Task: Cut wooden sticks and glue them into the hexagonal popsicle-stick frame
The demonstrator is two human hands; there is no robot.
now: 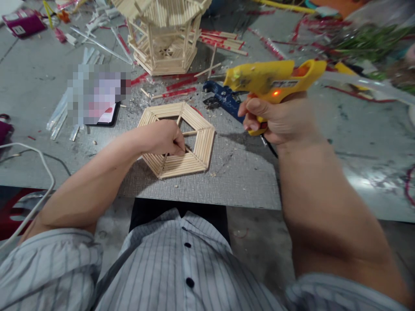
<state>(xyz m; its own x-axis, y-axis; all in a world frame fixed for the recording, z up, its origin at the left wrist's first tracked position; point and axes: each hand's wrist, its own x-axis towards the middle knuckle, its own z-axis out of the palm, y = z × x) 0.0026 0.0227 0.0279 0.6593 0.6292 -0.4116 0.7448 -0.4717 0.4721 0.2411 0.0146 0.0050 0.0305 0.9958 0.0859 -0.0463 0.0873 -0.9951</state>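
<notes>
A flat hexagonal frame of thin wooden sticks (205, 147) lies on the grey board near the table's front edge, with sticks crossing its open centre. My left hand (167, 137) reaches over its left side, fingers pinched down at the inner edge of the front rows; whatever is between the fingertips is hidden. My right hand (275, 116) is closed round the handle of a yellow glue gun (259, 77), held above the board to the right of the frame. An orange light glows on the gun's side, its nozzle points left, and a clear glue stick (363, 84) sticks out behind.
A wooden stick pavilion model (165, 56) stands at the back. Blue cutters (225, 101) lie beneath the glue gun's nozzle. A phone (105, 110) and clear glue sticks (63, 108) are at left. Red-wrapped sticks (223, 41) and scraps lie behind; a white cable (45, 160) crosses the left edge.
</notes>
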